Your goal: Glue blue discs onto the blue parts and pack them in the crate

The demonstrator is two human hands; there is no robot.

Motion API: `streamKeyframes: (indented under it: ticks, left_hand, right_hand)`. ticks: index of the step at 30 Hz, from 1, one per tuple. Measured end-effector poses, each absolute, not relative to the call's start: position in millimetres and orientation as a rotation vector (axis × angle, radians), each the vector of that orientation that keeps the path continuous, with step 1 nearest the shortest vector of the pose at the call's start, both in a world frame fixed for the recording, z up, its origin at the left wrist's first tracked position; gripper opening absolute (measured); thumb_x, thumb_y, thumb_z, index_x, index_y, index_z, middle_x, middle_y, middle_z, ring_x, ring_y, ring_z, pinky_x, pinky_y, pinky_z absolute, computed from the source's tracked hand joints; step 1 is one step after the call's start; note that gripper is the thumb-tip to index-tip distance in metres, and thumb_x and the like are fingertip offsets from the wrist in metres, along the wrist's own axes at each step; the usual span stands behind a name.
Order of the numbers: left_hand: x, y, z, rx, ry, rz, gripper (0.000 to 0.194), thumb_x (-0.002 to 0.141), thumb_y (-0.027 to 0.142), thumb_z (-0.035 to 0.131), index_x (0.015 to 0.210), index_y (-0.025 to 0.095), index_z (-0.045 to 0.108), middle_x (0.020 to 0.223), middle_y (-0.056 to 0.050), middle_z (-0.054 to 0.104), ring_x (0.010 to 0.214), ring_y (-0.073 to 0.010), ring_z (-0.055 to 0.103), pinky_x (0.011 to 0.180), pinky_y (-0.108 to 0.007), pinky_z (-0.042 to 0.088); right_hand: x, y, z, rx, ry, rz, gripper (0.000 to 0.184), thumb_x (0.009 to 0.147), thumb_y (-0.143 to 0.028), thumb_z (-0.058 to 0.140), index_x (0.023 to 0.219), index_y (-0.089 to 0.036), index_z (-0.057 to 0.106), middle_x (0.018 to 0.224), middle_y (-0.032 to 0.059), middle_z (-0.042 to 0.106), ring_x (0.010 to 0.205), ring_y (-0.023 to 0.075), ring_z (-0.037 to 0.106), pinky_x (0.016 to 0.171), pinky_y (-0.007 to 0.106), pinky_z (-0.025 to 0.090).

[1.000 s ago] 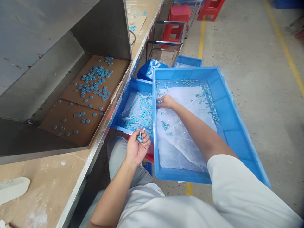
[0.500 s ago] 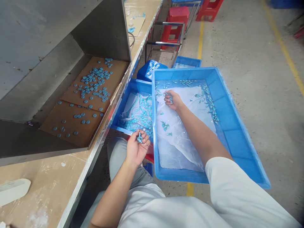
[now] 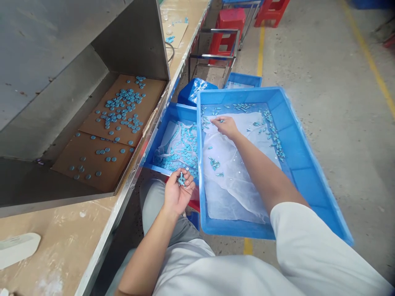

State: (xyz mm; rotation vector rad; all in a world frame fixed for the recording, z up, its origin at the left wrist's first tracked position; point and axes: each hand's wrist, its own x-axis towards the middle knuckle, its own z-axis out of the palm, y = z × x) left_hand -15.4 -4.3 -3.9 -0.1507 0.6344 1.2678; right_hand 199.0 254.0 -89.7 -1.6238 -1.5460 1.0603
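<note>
My left hand (image 3: 178, 191), palm up with fingers curled, cups a cluster of small blue-and-silver pieces (image 3: 182, 179) in front of the smaller tub. Over the upper left of the large blue tub (image 3: 311, 172), my right hand (image 3: 226, 126) has its fingers closed, with small blue-and-silver pieces partly showing in them. White sheeting (image 3: 237, 193) lines the tub's floor. More such pieces (image 3: 276, 142) lie along its right side, at its far edge and in a small heap (image 3: 214, 163) near the left wall. Their exact kind is too small to make out.
Left of the large tub stands a smaller blue tub (image 3: 150, 158) of flat light-blue discs (image 3: 182, 152). A metal booth (image 3: 132, 41) on the bench holds cardboard (image 3: 92, 158) with blue discs (image 3: 125, 96). Red stools (image 3: 231, 20) and a metal frame (image 3: 212, 56) stand beyond.
My right hand has moved right and up from the tub's left wall, then turned its palm down with the fingers pointing left. The left hand stays in place, holding its pieces.
</note>
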Motion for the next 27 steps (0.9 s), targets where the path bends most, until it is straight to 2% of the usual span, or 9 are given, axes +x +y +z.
streamKeyframes:
  ticks: [2, 4, 6, 8, 12, 15, 22, 24, 27]
  left_hand:
    - [-13.8, -3.9, -3.4, -0.15, 0.64, 1.261, 0.015, 0.089, 0.016, 0.05, 0.075, 0.013, 0.054, 0.068, 0.002, 0.042, 0.054, -0.0051, 0.04, 0.048, -0.018, 0.035]
    - [-12.5, -4.3, -3.1, -0.144, 0.637, 1.253, 0.014, 0.089, 0.016, 0.05, 0.076, 0.013, 0.054, 0.068, 0.002, 0.042, 0.055, -0.0051, 0.04, 0.048, -0.017, 0.035]
    - [-12.2, -5.2, -3.0, -0.141, 0.632, 1.249, 0.014, 0.089, 0.016, 0.05, 0.076, 0.013, 0.055, 0.068, 0.002, 0.042, 0.055, -0.0052, 0.04, 0.049, -0.017, 0.035]
    - [-13.1, -6.1, -2.9, -0.137, 0.63, 1.256, 0.014, 0.089, 0.016, 0.05, 0.076, 0.013, 0.055, 0.068, 0.002, 0.042, 0.055, -0.0052, 0.04, 0.049, -0.018, 0.035]
    - [-16.1, -6.7, -2.0, -0.13, 0.641, 1.277, 0.013, 0.089, 0.016, 0.051, 0.076, 0.013, 0.055, 0.068, 0.002, 0.042, 0.055, -0.0051, 0.04, 0.049, -0.018, 0.035]
    - [-17.4, -6.3, -0.7, -0.138, 0.647, 1.272, 0.013, 0.088, 0.016, 0.052, 0.075, 0.013, 0.055, 0.067, 0.003, 0.041, 0.054, -0.0048, 0.04, 0.049, -0.018, 0.035]
    - [-17.7, -6.3, -0.6, -0.148, 0.652, 1.279, 0.014, 0.088, 0.015, 0.052, 0.075, 0.013, 0.055, 0.068, 0.003, 0.041, 0.054, -0.0049, 0.04, 0.049, -0.018, 0.034]
    - [-18.0, -6.1, -0.5, -0.15, 0.65, 1.275, 0.014, 0.088, 0.015, 0.051, 0.075, 0.013, 0.055, 0.068, 0.003, 0.041, 0.054, -0.0049, 0.04, 0.049, -0.018, 0.034]
    - [-18.0, -5.5, 0.2, -0.156, 0.658, 1.278, 0.015, 0.088, 0.015, 0.051, 0.074, 0.013, 0.054, 0.067, 0.003, 0.041, 0.053, -0.0049, 0.04, 0.048, -0.018, 0.034]
  right_hand:
    - [195.7, 259.2, -93.9, -1.746, -1.91, 0.722, 0.058, 0.069, -0.067, 0.07, 0.102, -0.019, 0.068, 0.07, 0.0029, 0.064, 0.071, 0.0199, 0.061, 0.068, 0.03, 0.046]
    - [191.7, 265.0, -95.3, -1.813, -2.162, 0.547, 0.068, 0.07, -0.062, 0.073, 0.122, -0.02, 0.062, 0.086, 0.0071, 0.071, 0.088, 0.0257, 0.065, 0.079, 0.034, 0.048]
    - [187.0, 270.7, -94.8, -1.884, -2.32, 0.481, 0.075, 0.07, -0.064, 0.072, 0.131, -0.022, 0.056, 0.099, 0.011, 0.072, 0.098, 0.03, 0.064, 0.082, 0.037, 0.048]
    - [182.2, 275.7, -94.6, -1.935, -2.419, 0.459, 0.072, 0.072, -0.068, 0.068, 0.128, -0.024, 0.057, 0.108, 0.0134, 0.071, 0.102, 0.0322, 0.064, 0.082, 0.039, 0.048]
    - [176.1, 281.9, -99.0, -1.934, -2.473, 0.466, 0.056, 0.083, -0.067, 0.056, 0.117, -0.023, 0.063, 0.106, 0.0144, 0.07, 0.099, 0.0305, 0.064, 0.081, 0.037, 0.047]
    - [176.5, 283.6, -103.3, -1.877, -2.488, 0.503, 0.049, 0.087, -0.062, 0.054, 0.113, -0.022, 0.066, 0.103, 0.0138, 0.071, 0.097, 0.0285, 0.064, 0.081, 0.034, 0.045]
    - [186.7, 283.1, -101.4, -1.809, -2.382, 0.607, 0.05, 0.091, -0.061, 0.047, 0.108, -0.018, 0.067, 0.097, 0.0087, 0.072, 0.084, 0.0191, 0.063, 0.071, 0.026, 0.043]
    - [190.0, 282.8, -100.0, -1.815, -2.344, 0.636, 0.051, 0.091, -0.061, 0.048, 0.106, -0.016, 0.067, 0.094, 0.0069, 0.072, 0.077, 0.0167, 0.062, 0.068, 0.024, 0.042]
    - [193.8, 283.1, -99.7, -1.819, -2.385, 0.644, 0.048, 0.083, -0.06, 0.061, 0.097, -0.015, 0.07, 0.085, 0.0046, 0.071, 0.072, 0.0164, 0.061, 0.065, 0.024, 0.041]
